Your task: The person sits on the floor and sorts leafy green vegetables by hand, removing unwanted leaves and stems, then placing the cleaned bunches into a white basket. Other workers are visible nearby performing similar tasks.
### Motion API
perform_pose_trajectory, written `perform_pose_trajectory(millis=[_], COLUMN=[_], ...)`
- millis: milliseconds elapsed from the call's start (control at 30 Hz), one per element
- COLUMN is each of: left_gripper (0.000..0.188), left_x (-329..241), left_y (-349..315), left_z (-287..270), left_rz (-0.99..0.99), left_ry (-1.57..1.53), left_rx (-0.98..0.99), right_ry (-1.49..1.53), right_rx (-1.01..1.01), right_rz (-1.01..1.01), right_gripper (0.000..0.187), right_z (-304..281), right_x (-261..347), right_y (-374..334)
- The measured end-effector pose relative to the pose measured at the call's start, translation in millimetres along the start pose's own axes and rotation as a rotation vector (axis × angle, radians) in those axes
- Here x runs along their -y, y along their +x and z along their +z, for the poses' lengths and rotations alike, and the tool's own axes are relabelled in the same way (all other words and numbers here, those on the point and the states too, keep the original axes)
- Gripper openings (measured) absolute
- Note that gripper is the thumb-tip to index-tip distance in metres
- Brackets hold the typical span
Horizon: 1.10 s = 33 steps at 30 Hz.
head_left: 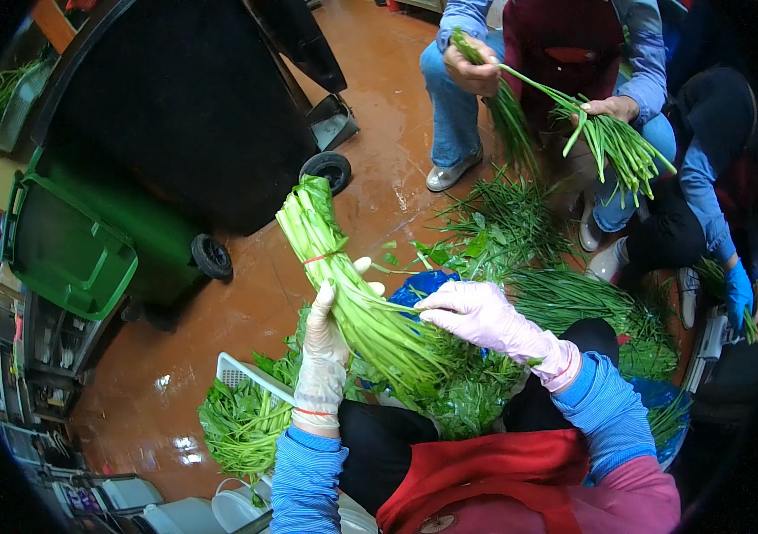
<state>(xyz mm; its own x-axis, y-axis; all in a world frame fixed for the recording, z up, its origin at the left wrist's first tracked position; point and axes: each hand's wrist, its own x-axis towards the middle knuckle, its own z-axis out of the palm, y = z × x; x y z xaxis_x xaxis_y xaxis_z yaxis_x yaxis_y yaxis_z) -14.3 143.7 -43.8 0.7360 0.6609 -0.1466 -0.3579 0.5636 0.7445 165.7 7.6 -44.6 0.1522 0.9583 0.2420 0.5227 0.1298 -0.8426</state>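
My gloved left hand (325,343) is wrapped round a thick bundle of leafy green stems (356,298), held up tilted in front of me. A red rubber band (324,256) circles the bundle near its upper, far end. My right hand (478,319), in a pinkish glove, pinches a thin stem (401,308) at the bundle's right side. Another red band (315,412) sits round my left wrist. Below the bundle lie loose leafy greens (468,400). More long-stemmed greens (245,425) are heaped at my left, by a white plastic basket (254,374).
Piles of long thin greens (566,298) cover the floor at right. A person (566,80) opposite holds green stalks; another person's blue-gloved hand (738,294) works at far right. A green wheeled bin (72,240) and a black wheeled bin (192,116) stand at left. The brown floor (147,400) looks wet.
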Motion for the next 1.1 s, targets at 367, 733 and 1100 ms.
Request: perform_pose_trajectory(millis=[367,733,1100], left_gripper=[0.077,0.078,0.074], left_x=[0,30,-2], left_y=[-3,-9,-7], left_z=[-23,4,-2], left_rz=[-0.040,-0.241,-0.017], left_ry=[-0.120,-0.208,-0.150], left_rx=[0.260,0.305,0.229], right_ry=[0.121,0.185,-0.307], right_rx=[0.279,-0.201,0.246], right_rz=[0.360,-0.031,0.495], right_gripper=[0.026,0.045,0.038], right_z=[-47,8,-43], right_x=[-25,-20,-33], right_y=[3,25,9])
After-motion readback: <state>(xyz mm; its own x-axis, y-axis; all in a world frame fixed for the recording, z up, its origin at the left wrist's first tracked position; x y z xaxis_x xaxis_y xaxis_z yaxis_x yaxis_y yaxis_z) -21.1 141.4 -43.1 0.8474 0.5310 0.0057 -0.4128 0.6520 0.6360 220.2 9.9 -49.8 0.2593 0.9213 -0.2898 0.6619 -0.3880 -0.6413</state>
